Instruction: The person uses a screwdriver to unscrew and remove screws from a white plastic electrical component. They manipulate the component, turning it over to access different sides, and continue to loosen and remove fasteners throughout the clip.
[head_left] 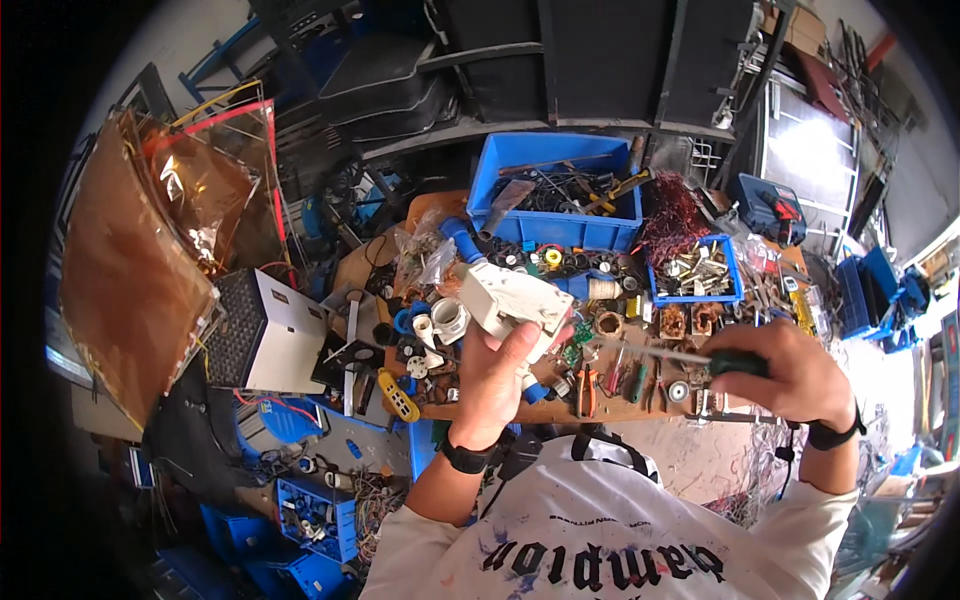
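Left hand (497, 375) grips white housing (510, 298) | screwdriver (690, 357) in right hand (790, 375)

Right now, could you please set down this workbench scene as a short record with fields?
Left hand: the left hand holds up a white plastic housing over the bench.
Right hand: the right hand grips a screwdriver by its dark green handle, shaft pointing toward the housing.
Contact: whether the tip touches the housing cannot be told.
Bench: a cluttered wooden workbench with orange-handled pliers and small parts.
Behind: a large blue bin of tools; a smaller blue tray of metal pieces.
Left side: a white box with a perforated side.
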